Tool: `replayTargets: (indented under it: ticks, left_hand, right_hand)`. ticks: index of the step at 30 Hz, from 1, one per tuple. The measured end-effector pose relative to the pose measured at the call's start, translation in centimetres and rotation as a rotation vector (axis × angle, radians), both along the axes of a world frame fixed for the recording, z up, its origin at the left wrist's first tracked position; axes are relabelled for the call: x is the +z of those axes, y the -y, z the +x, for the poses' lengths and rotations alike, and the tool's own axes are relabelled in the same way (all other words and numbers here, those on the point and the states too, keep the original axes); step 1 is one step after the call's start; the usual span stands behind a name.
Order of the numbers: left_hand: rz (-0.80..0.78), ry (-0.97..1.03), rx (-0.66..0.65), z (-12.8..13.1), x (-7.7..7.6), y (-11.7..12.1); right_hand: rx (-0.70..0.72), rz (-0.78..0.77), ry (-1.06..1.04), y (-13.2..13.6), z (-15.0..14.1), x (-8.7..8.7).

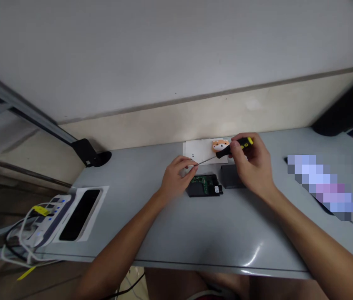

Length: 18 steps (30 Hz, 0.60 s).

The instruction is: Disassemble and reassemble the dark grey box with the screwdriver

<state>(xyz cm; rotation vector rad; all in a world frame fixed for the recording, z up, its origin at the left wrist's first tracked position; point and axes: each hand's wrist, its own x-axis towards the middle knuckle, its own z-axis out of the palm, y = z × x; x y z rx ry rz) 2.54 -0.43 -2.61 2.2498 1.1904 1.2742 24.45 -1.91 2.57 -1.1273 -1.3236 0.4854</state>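
Note:
My right hand (254,166) is closed around the black and yellow handle of a screwdriver (243,144), whose thin shaft slants down to the left. At its tip, the thumb and fingers of my left hand (178,175) are pinched together; whatever lies between them is too small to make out. Just below sits an opened black device with a green circuit board (206,185), flat on the desk. A dark grey cover (231,177) lies to its right, partly hidden by my right hand. Behind them is white paper (200,148) with tiny dark specks, perhaps screws.
An orange and white animal-faced item (220,145) rests on the paper. At the left are a dark phone (81,214) on white paper and a power strip (49,221) with tangled cables. A blurred-out screen (323,187) lies at the right. A wall (164,121) bounds the desk (151,246) behind.

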Motion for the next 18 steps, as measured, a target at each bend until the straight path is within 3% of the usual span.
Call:
replayTargets:
  ticks: [4, 7, 11, 18]
  left_hand:
    - [0.008, -0.09, -0.081, -1.0, 1.3, 0.2]
    - [0.04, -0.067, -0.05, -1.2, 1.8, 0.1]
    - [0.009, -0.04, 0.003, -1.0, 0.9, -0.4]
    - [-0.023, -0.251, 0.01, -1.3, 0.1, -0.6]
  right_hand:
    - [0.026, -0.03, 0.059, 0.1, -0.1, -0.2]
    - [0.069, -0.071, 0.153, 0.2, 0.0, -0.5]
    - [0.108, -0.11, 0.243, 0.3, 0.0, -1.0]
    - [0.117, -0.176, 0.298, 0.3, -0.2, -0.9]
